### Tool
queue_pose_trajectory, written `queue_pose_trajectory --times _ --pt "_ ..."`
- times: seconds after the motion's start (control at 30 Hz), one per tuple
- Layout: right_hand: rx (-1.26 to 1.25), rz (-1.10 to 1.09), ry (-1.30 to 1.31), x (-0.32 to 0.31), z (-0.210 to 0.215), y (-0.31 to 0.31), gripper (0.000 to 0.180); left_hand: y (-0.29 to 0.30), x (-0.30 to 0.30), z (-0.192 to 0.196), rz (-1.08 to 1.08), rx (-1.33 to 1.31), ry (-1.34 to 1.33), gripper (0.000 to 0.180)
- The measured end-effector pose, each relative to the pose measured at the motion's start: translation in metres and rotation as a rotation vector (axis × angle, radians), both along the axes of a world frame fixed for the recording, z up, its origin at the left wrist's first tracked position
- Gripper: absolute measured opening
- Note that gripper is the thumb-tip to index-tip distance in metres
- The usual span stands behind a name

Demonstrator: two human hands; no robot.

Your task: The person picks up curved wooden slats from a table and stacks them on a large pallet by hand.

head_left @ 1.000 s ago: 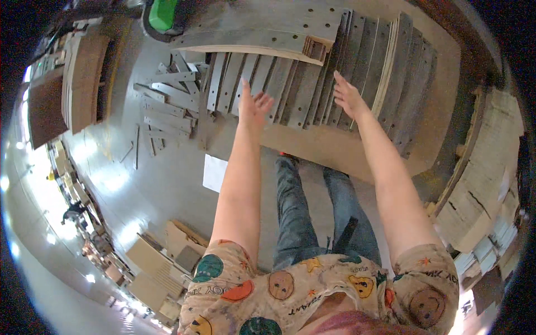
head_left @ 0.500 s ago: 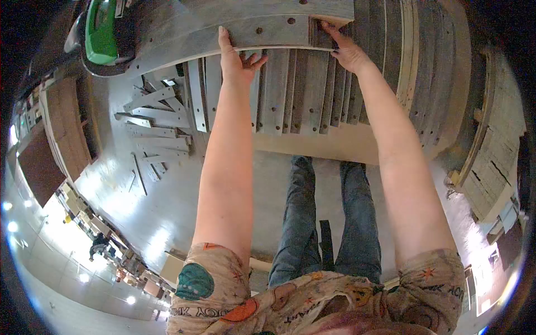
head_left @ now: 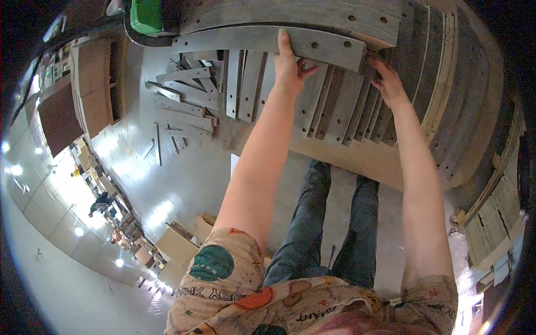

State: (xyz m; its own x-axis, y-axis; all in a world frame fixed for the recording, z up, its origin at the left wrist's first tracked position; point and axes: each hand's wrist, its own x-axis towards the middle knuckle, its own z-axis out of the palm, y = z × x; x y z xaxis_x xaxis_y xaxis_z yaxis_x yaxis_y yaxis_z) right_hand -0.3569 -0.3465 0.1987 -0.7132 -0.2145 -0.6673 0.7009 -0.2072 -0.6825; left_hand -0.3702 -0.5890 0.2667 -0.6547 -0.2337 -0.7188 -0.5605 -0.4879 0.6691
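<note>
A long grey, slightly curved board [head_left: 245, 40] with round holes near its end lies across both arms' reach. My left hand [head_left: 290, 72] grips its near edge, thumb on the upper face and fingers curled below. At the board's right end is my right hand [head_left: 391, 86], its fingers apart and one fingertip at or very close to the end edge. Directly behind lies a thicker grey holed piece [head_left: 312, 17]. Beneath the hands stand several similar grey boards [head_left: 340, 111] in a row, partly covered by the held board and my arms.
A green-topped device [head_left: 146, 17] sits at the far left end of the board. Loose grey pieces [head_left: 187, 100] lie piled on the floor [head_left: 195, 167] to the left. Brown stacked panels [head_left: 95, 84] stand farther left, and a wooden stack [head_left: 491, 223] at the right.
The held board now stands apart from the thicker piece behind it, its right end angled nearer to me. My right hand has loosened from the end. The whole view has turned slightly.
</note>
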Motion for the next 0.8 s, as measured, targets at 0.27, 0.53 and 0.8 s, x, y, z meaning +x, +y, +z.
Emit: queue_pose_trajectory --times 0.27,0.53,0.8 --pt "0.111 -0.1 -0.143 0.093 -0.02 0.071 0.076 0.068 0.06 0.013 -0.018 0.008 -0.116 0.079" --pt "-0.332 -0.182 -0.258 0.251 -0.025 0.119 0.068 0.104 0.163 0.022 -0.088 0.072 -0.165 0.099" --pt "-0.027 0.025 -0.305 0.243 0.016 0.1 0.053 0.091 0.191 0.008 -0.157 0.035 -0.176 0.1"
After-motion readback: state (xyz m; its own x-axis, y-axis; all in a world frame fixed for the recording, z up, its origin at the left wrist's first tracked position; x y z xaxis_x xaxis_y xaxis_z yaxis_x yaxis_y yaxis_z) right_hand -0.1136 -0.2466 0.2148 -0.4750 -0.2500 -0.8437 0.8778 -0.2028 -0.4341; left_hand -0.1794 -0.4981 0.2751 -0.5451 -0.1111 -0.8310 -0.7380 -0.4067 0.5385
